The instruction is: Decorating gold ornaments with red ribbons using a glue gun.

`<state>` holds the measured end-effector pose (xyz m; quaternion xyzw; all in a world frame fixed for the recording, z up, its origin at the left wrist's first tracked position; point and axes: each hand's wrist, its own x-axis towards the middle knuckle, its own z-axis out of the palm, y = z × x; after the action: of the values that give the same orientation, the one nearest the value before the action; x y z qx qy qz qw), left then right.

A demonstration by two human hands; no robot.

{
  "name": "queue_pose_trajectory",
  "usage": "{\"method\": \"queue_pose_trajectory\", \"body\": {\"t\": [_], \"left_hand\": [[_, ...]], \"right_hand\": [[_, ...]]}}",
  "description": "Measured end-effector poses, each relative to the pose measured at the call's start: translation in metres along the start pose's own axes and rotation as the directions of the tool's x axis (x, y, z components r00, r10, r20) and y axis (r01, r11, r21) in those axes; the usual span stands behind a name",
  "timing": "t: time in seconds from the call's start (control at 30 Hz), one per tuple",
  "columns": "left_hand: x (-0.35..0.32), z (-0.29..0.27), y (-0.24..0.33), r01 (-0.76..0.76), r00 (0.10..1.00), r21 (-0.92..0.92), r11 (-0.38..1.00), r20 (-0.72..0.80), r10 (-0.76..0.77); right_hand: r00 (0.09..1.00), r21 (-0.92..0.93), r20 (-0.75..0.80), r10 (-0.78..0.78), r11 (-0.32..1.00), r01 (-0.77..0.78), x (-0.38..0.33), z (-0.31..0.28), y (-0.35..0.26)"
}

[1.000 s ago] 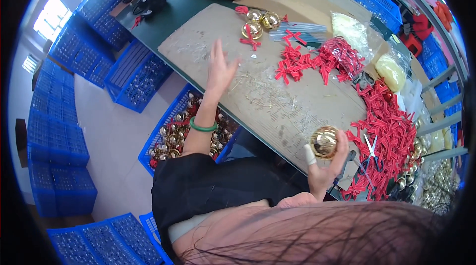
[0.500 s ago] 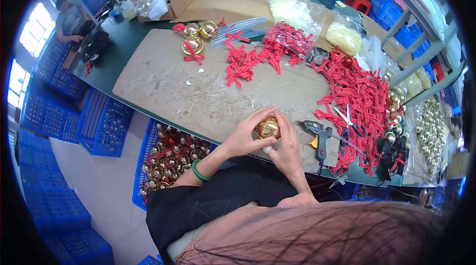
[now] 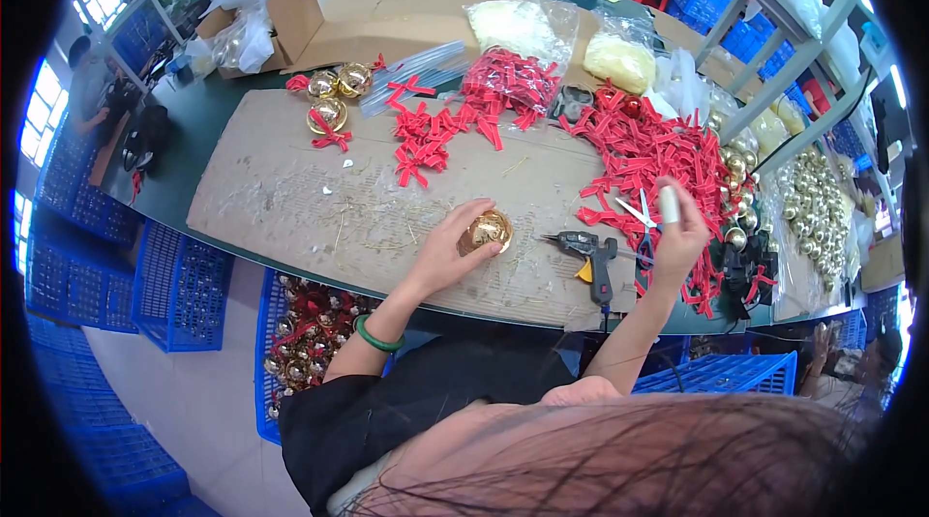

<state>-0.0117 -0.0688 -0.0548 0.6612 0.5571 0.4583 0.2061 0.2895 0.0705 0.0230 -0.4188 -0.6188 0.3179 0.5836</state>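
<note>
Fingers curved round its side, my left hand [image 3: 447, 251] holds a shiny gold ball ornament [image 3: 491, 228] just above the cardboard, near the table's front edge. A green bangle [image 3: 375, 335] circles that wrist. To the right, my right hand [image 3: 683, 238] is raised over the edge of a heap of red ribbon bows [image 3: 629, 145]. Its fingers are curled in towards the thumb, which wears a white cover; whatever they hold, if anything, is hidden. Beside this hand lie scissors [image 3: 641, 218], partly covered by it. A hot glue gun [image 3: 592, 256] rests between my two hands.
Cardboard [image 3: 281, 193] covers the tabletop. Gold balls [image 3: 327, 115] with red bows sit at the far left. Small gold baubles [image 3: 815, 207] lie heaped at the right, near a grey metal frame [image 3: 779, 145]. A blue crate [image 3: 271, 391] of ornaments stands below the front edge.
My right hand has left the gold ball and moved right, up over the red bows. The left hand keeps the ball. The view has shifted slightly.
</note>
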Motion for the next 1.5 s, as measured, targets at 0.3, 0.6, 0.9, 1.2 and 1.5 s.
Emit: {"method": "queue_pose_trajectory", "body": {"t": [0.3, 0.6, 0.9, 1.2, 1.5], "left_hand": [[-0.004, 0.017, -0.006, 0.062, 0.982, -0.117, 0.991, -0.170, -0.082], [-0.005, 0.018, -0.014, 0.111, 0.977, -0.159, 0.981, -0.161, -0.137], [-0.004, 0.014, -0.013, 0.102, 0.978, -0.141, 0.985, -0.165, -0.125], [-0.006, 0.015, -0.014, 0.120, 0.977, -0.165, 0.979, -0.156, -0.146], [-0.003, 0.014, -0.010, 0.122, 0.977, -0.161, 0.979, -0.157, -0.147]], "right_hand": [[0.995, -0.403, -0.022, -0.099, 0.912, 0.081, 0.166, 0.054, 0.093], [0.920, -0.911, 0.252, 0.299, 0.393, 0.122, 0.187, 0.093, 0.172], [0.982, -0.877, 0.185, -0.028, 0.447, 0.178, 0.217, -0.036, 0.127], [0.969, -0.609, 0.125, 0.215, 0.788, -0.097, 0.238, -0.109, 0.162], [0.957, -0.525, 0.239, -0.164, 0.807, 0.270, 0.209, -0.042, 0.073]]}}
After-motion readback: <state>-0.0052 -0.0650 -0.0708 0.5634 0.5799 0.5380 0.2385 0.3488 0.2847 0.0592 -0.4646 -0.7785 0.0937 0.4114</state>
